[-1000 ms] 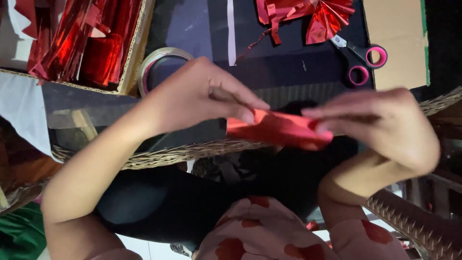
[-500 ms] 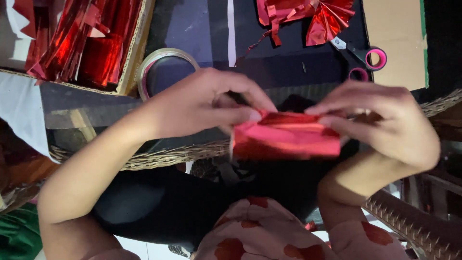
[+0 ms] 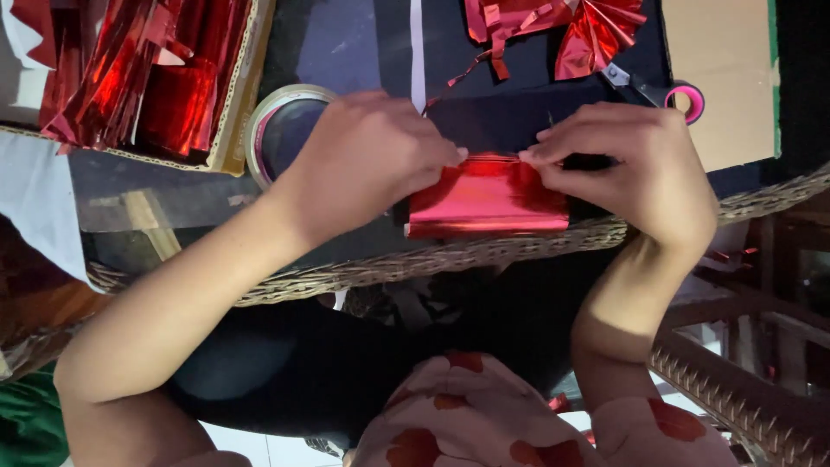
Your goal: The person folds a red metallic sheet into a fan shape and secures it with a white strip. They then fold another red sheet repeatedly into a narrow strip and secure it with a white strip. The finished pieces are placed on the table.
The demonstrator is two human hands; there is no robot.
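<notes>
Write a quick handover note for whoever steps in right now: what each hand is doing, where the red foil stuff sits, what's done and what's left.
Left hand: pinching the top edge of the red foil sheet on its left side.
Right hand: pinching the same edge on the right.
The sheet lies flat on the dark board near the wicker tray rim.
Done: a finished-looking red foil bow lies at the far edge.
Left: this sheet looks only partly folded.
Nearby: tape roll, scissors, box of foil strips.
</notes>
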